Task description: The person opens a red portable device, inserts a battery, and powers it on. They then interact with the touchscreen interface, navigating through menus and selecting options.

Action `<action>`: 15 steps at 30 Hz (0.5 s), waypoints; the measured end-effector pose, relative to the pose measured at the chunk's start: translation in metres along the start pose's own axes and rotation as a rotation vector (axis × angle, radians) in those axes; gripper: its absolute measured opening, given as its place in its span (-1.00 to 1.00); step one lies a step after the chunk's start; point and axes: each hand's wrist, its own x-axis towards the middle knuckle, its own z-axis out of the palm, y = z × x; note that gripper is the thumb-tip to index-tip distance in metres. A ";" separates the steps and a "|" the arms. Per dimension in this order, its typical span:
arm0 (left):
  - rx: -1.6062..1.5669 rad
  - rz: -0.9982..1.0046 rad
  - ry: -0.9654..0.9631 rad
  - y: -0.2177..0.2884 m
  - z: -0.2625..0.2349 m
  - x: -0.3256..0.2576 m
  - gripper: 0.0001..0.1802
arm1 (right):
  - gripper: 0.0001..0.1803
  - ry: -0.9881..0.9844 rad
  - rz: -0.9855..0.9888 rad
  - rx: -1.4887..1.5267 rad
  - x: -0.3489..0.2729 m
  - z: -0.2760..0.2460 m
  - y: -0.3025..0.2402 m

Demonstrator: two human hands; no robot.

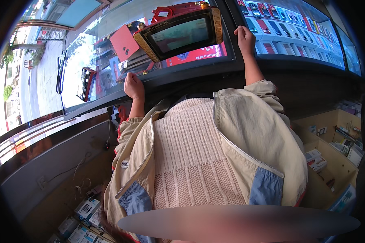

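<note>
So, red card [125, 41] just beyond your left hand [133, 86], which is fisted at the desk's [190, 71] front edge; gold-framed screen device [181, 35] on the desk between hands; your right hand [245, 39], fisted too, near displayed phones [276, 29]. Can't tell if either grips anything.

Your jacket [263, 125] is pale khaki edged in red, with slate-blue patches [267, 187]; your sweater [190, 141] is cream-pink, ribbed above and honeycombed between ribs below. The screen device [179, 35] before you pairs gold side panels [217, 25] with a black surround [210, 31]. The flat card [123, 38] looks coral red, though glare may wash it out.
</note>
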 end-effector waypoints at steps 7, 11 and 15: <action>-0.014 -0.041 -0.013 0.003 -0.002 0.000 -0.88 | -0.61 -0.009 0.009 0.019 0.000 -0.001 -0.001; -0.015 -0.043 -0.016 0.003 -0.003 0.000 -0.88 | -0.61 -0.009 0.005 0.014 0.000 -0.001 -0.002; -0.014 -0.035 -0.014 0.005 -0.003 0.001 -0.88 | -0.61 -0.014 -0.003 -0.018 0.001 -0.002 0.002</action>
